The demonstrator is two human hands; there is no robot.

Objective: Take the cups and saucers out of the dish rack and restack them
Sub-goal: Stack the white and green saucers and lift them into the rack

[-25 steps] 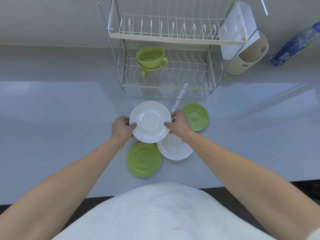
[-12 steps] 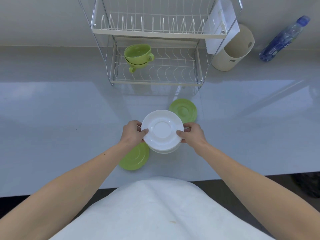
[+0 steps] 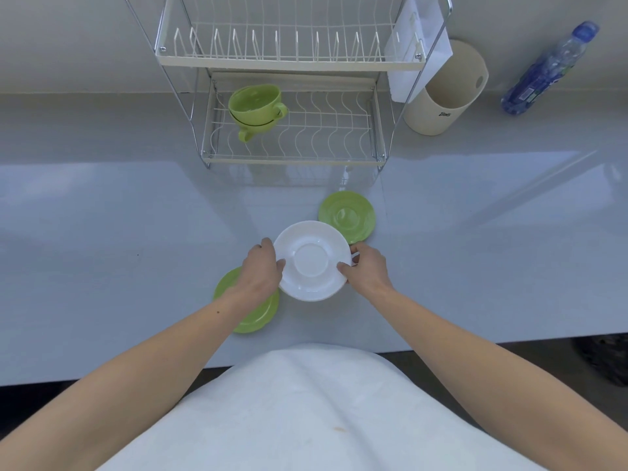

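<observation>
A white saucer [image 3: 311,260] lies on the counter in front of me, covering the second white saucer, which is hidden beneath it. My left hand [image 3: 260,269] grips its left rim and my right hand [image 3: 368,267] grips its right rim. One green saucer [image 3: 348,215] rests just behind and to the right, partly under the white rim. Another green saucer [image 3: 255,312] lies to the left, partly hidden by my left wrist. Two stacked green cups [image 3: 255,108] stand on the lower shelf of the wire dish rack [image 3: 292,158], at its left end.
A cream cylindrical holder [image 3: 447,96] stands right of the rack, with a white plastic caddy [image 3: 416,45] hung on the rack's side. A blue water bottle [image 3: 547,71] lies at the far right. The counter's front edge [image 3: 475,338] is close to my body.
Both hands carried the white saucer toward me and set it down over the other white saucer, which now no longer shows. The camera view shifted, so the rack appears further left.
</observation>
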